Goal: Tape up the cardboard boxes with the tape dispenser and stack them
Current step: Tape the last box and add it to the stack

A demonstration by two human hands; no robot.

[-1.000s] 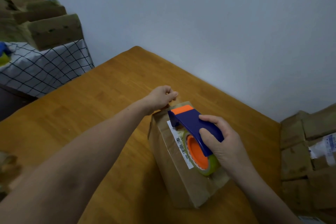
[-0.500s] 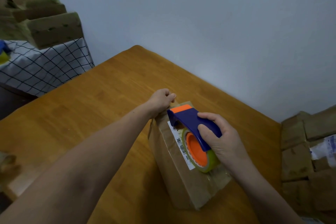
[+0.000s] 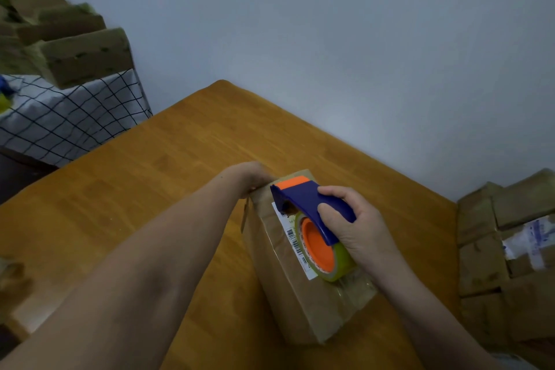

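A long brown cardboard box (image 3: 288, 288) lies on the wooden table (image 3: 150, 189), with a white barcode label on its top. My right hand (image 3: 357, 228) grips the blue handle of a tape dispenser (image 3: 312, 219) with an orange hub and a yellow-green tape roll, held on the box top near its far end. My left hand (image 3: 252, 177) holds the far end of the box; its fingers are hidden behind the box edge.
Stacked cardboard boxes (image 3: 510, 249) stand at the right of the table. More boxes (image 3: 75, 51) sit on a grid-patterned cloth (image 3: 66, 117) at the upper left. A grey wall runs behind the table.
The dispenser has slid slightly toward the far end of the box. My left hand has dropped lower behind that end, so its fingers no longer show.
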